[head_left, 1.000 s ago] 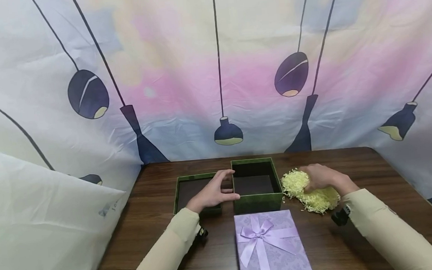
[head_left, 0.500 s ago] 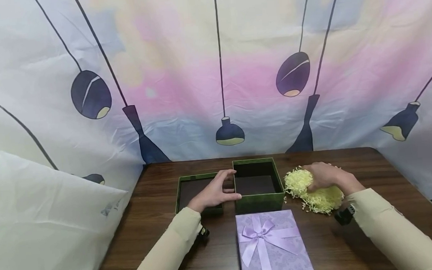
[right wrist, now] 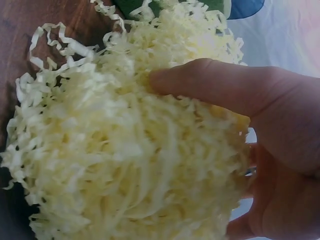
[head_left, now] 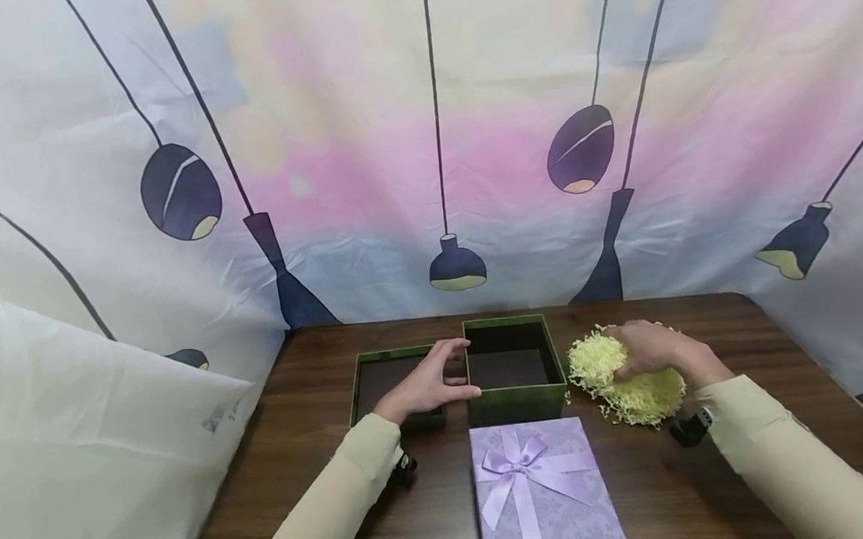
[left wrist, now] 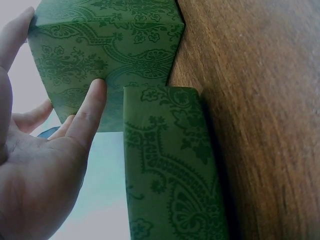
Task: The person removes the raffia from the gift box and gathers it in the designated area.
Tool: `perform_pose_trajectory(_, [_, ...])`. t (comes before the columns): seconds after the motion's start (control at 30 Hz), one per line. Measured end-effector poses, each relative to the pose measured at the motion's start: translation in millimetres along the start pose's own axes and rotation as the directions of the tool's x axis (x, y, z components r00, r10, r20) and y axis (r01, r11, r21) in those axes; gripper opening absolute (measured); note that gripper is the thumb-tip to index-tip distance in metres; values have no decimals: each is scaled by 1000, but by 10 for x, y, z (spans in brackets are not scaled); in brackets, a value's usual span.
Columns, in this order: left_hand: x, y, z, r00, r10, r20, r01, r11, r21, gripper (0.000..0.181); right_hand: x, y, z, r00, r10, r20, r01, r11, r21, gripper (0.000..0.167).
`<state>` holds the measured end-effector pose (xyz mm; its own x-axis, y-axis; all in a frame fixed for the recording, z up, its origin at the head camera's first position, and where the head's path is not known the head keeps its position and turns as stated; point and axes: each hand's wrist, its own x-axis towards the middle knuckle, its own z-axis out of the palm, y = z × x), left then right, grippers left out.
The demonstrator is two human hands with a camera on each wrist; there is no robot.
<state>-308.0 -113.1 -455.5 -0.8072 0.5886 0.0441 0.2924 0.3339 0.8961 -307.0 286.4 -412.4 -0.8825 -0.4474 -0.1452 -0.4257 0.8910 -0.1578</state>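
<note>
My left hand (head_left: 427,380) rests on the left side of an uncovered green patterned box (head_left: 518,404), its thumb by the front corner. The left wrist view shows fingers (left wrist: 89,112) extended against the box's green wall (left wrist: 107,60). The dark inside of the box shows nothing in it. To the right, my right hand (head_left: 649,348) grips a heap of pale yellow shredded paper (head_left: 592,365). In the right wrist view the thumb presses into the shredded paper (right wrist: 130,145), while the other fingers reach round its far side, partly hidden.
A shallow green lid (head_left: 390,381) lies inside up left of the box, partly behind my left hand. In front of the box lies a purple gift box (head_left: 545,495) with a ribbon bow. All stand on a brown wooden table (head_left: 418,512); a printed curtain (head_left: 365,182) hangs behind.
My right hand has shifted slightly rightward and away from me on the shredded paper, and the heap looks a little more spread. The left hand and the boxes stay in place.
</note>
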Motion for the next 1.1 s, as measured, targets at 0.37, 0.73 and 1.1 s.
perform_pose_trajectory(0.37, [-41, -8, -23, 1000, -9, -5, 9, 1000, 18, 85, -58, -68, -39, 999, -6, -32, 7, 1000, 10, 77])
perform_pose_trajectory(0.73, [-19, 28, -16, 1000, -2, -14, 2, 1000, 27, 87, -116, -72, -58, 994, 10, -108, -9, 1000, 13, 71])
perform_pose_trajectory(1.1, [-76, 13, 26, 1000, 20, -13, -18, 995, 95, 88, -205, -115, -42, 983, 10, -181, -14, 1000, -19, 69])
